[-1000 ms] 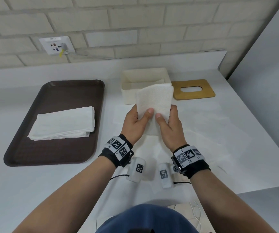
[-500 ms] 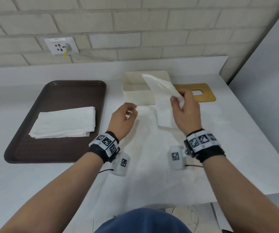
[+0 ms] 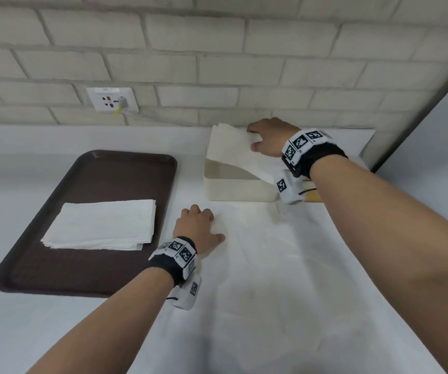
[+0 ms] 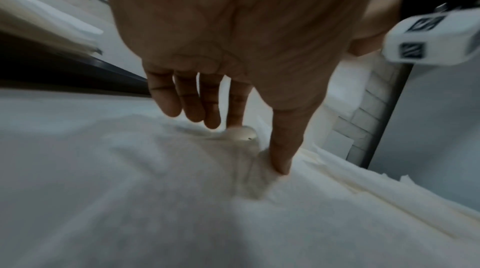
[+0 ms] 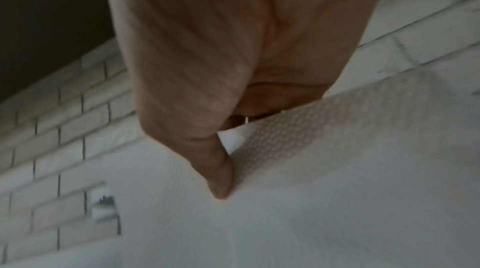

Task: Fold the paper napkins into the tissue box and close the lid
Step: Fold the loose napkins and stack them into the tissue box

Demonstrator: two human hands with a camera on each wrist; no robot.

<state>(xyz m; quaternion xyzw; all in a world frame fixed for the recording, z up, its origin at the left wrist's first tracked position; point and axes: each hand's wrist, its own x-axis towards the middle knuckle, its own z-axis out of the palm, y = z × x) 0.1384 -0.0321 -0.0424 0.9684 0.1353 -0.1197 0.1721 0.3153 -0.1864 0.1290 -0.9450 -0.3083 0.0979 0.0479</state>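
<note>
The right hand [image 3: 268,137] is reaching over the one tissue box [image 3: 237,188], which is sitting open on the white table [image 3: 325,265] near the brick wall [image 3: 217,49]. This hand is pinching one folded napkin [image 3: 233,147] at its far right edge, thumb under and fingers curled over the top. In the right wrist view the thumb [image 5: 221,175] is pressing against the dimpled paper. The napkin is draping across the open top of the box, its near right end sloping down past the box's rim; how far it is lying inside the box I cannot tell.

The left hand [image 3: 197,226] is resting on the table in front of the box, a little to its left. Its fingers are hanging loosely bent, and its fingertips [image 4: 235,114] and thumb are touching one more thin white sheet [image 3: 244,238] spread flat on the table, bunching it slightly. The hand is not gripping anything firmly that I can make out.

Left of the box, one dark brown tray [image 3: 109,171] is lying flat, carrying one neat stack of napkins [image 3: 104,225]; the number of sheets in it is too fine to count. Just right of the box, one tan lid [image 3: 313,197] is peeking out beneath the right wrist, mostly hidden. One wall socket [image 3: 112,99] is showing on the wall, beyond the tray and left of the box.
</note>
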